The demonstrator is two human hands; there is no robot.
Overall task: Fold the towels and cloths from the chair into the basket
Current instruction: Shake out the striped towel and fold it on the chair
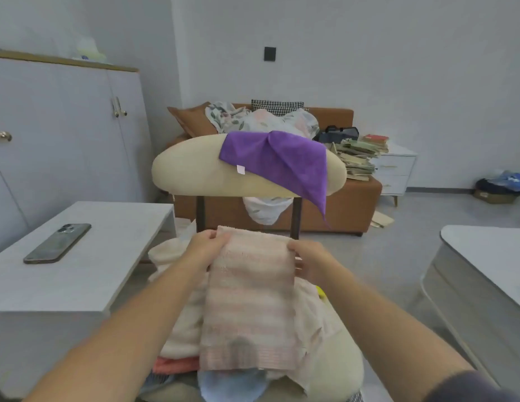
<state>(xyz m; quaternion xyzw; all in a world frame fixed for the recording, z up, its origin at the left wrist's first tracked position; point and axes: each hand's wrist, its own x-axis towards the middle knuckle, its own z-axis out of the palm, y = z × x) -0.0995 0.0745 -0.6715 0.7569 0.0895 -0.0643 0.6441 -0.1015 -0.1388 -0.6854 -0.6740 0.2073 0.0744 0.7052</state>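
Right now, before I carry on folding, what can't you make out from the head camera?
- Basket: nowhere in the head view.
- Pile on the chair seat: mostly covered by the pink towel that the left hand and right hand grip; count unclear.
- Yellow thing beside the pink towel: only a sliver shows by the right wrist.
- Pale thing on the cabinet: too blurred to name.

**Nothing legible on show**

No lettering is coming through anywhere. The small white tag (240, 169) on the purple cloth (282, 161) is showing as a blank pale blur, the red book cover (375, 138) on the paper stack (357, 162) is reading as plain colour, and the phone (58, 242) is giving up no logo.
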